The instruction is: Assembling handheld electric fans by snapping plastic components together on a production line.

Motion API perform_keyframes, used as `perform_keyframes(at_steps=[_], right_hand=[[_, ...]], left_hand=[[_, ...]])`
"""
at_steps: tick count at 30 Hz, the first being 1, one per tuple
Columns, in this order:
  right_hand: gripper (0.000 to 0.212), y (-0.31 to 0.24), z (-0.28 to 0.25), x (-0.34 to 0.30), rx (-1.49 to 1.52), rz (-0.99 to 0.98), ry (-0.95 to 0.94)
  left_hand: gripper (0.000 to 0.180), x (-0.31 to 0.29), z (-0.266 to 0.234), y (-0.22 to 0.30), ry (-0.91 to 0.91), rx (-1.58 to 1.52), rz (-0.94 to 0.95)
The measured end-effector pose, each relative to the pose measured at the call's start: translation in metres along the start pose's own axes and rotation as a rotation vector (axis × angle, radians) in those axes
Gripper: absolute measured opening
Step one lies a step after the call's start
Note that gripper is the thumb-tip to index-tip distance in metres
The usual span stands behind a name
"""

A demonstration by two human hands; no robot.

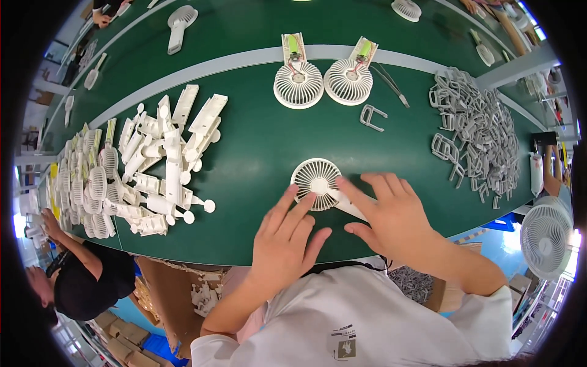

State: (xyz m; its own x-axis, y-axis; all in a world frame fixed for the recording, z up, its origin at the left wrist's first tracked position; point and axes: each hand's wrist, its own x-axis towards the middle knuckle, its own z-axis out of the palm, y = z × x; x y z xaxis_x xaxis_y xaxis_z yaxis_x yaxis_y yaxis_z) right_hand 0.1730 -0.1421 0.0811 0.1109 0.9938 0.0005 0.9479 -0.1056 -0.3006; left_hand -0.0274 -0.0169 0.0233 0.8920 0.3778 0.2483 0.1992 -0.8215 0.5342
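Observation:
A white handheld fan (pixel 318 185) lies on the green table in front of me, its round grille facing up and its handle slanting toward my right hand. My left hand (pixel 278 248) has its fingers apart, with the fingertips at the near left edge of the grille. My right hand (pixel 394 214) is spread over the handle, partly hiding it; its index fingertip is at the grille's right edge. Beyond them lie two opened fans, a left one (pixel 298 84) and a right one (pixel 348 82), showing green cells and wires. A grey bracket (pixel 373 118) rests nearby.
Tweezers (pixel 391 87) lie beside the opened fans. White handle shells (pixel 173 162) are heaped at the left, next to piled fan parts (pixel 95 186). Grey brackets (pixel 474 125) form a heap at the right. A co-worker (pixel 92 275) sits at the left, near a cardboard box (pixel 168 300).

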Motion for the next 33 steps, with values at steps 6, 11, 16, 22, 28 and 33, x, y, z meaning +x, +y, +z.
perform_keyframes(at_steps=[6, 11, 16, 22, 28, 33], right_hand=[[0.059, 0.006, 0.021, -0.019, 0.122, 0.134, 0.141], [0.047, 0.002, 0.036, -0.019, 0.136, 0.176, 0.175], [0.043, 0.009, 0.028, -0.007, 0.191, 0.196, 0.029], [0.044, 0.015, 0.031, -0.013, 0.306, 0.216, 0.032], [0.044, 0.023, 0.041, -0.019, 0.343, 0.204, 0.033], [0.045, 0.021, 0.028, -0.030, 0.281, 0.162, 0.126]], left_hand=[[0.036, 0.048, -0.001, 0.005, 0.101, 0.105, 0.173], [0.034, 0.062, 0.009, -0.004, -0.114, 0.123, 0.254], [0.032, 0.080, 0.003, -0.002, -0.249, 0.142, 0.227], [0.031, 0.080, -0.003, 0.010, -0.379, 0.185, 0.199], [0.042, 0.088, -0.003, -0.010, -0.432, 0.007, 0.199], [0.082, 0.073, -0.008, -0.008, -0.219, -0.118, -0.080]])
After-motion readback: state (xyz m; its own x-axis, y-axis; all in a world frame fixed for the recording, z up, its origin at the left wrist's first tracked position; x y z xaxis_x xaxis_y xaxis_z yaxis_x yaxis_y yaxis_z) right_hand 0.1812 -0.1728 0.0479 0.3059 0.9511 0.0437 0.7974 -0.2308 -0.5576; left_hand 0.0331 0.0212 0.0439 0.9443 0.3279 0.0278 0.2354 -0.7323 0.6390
